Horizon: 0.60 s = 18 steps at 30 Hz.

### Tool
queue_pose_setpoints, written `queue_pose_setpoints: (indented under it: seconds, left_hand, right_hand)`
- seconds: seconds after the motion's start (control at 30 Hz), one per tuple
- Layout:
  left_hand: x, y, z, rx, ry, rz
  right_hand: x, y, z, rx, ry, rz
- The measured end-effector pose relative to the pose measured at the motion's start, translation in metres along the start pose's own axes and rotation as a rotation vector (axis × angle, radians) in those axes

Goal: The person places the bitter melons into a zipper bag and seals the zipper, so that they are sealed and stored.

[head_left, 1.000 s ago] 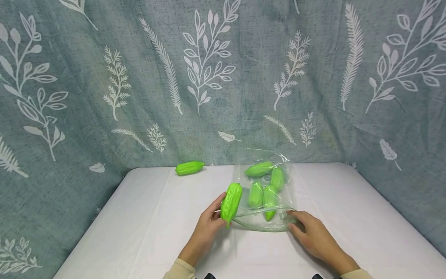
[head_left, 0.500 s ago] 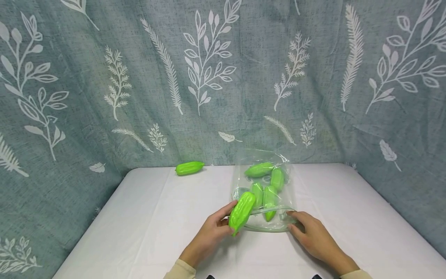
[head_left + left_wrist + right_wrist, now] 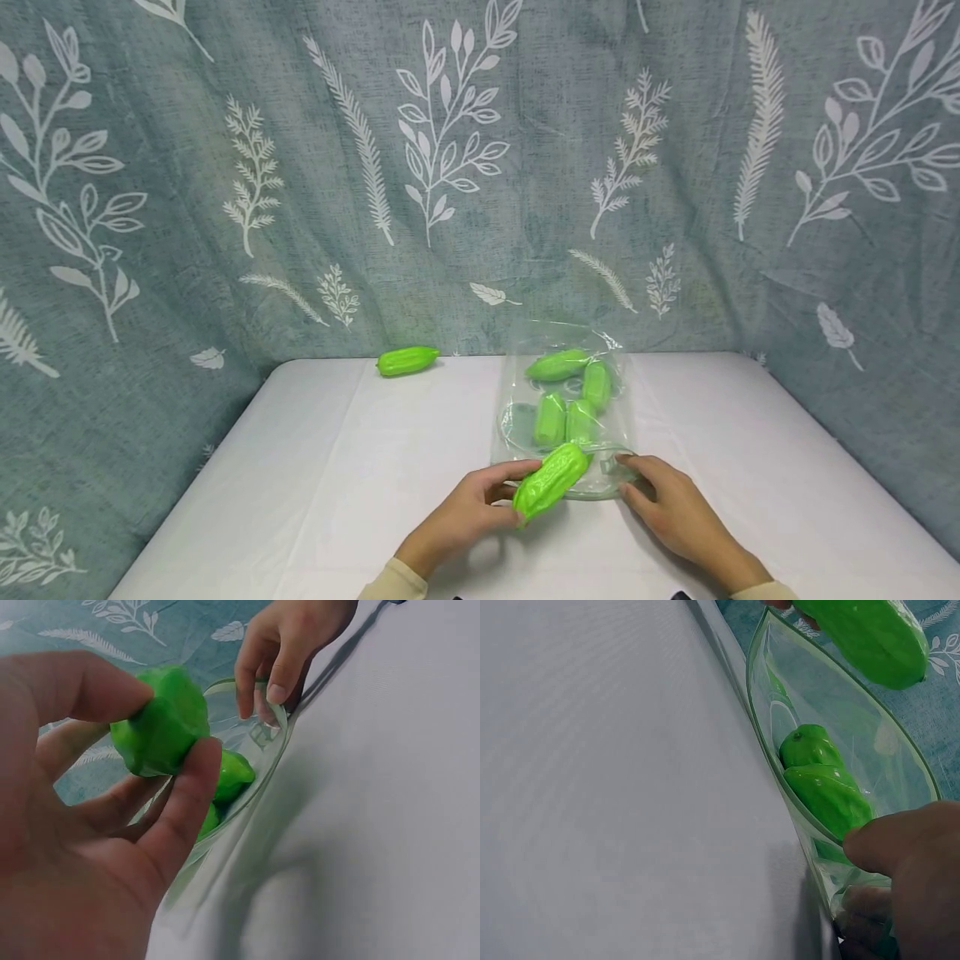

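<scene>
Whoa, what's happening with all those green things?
A person's left hand holds up a green ribbed vegetable by the open mouth of a clear plastic bag. The right hand grips the bag's edge. Four similar vegetables lie inside, and another one lies at the far edge of the white-covered table.

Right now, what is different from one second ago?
The left hand carried its ridged green gourd rightward and nearer, to the mouth of the clear plastic bag, tilting it further right. Nothing was released. The right hand still holds the bag's edge; the bagged gourds and the loose gourd stayed.
</scene>
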State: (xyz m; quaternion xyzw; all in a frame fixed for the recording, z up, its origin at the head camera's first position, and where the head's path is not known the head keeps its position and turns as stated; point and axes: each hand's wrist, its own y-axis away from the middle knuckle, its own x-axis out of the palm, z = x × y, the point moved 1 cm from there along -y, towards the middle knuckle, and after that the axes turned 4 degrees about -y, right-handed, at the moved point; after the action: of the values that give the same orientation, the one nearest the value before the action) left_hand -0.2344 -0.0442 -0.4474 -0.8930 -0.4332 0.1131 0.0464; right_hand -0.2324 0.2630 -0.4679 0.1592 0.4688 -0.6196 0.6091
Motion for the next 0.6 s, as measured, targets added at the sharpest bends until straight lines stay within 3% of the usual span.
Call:
queue_pose_setpoints:
  seconds: [0.23, 0.6]
  left_hand:
    - [0.006, 0.001, 0.001, -0.018, -0.099, 0.040]
    - [0.011, 0.000, -0.001, -0.060, -0.269, 0.011]
  right_hand:
    - [0.000, 0.000, 0.000, -0.041, -0.006, -0.010]
    - [-0.001, 0.001, 0.001, -0.049, -0.004, -0.015]
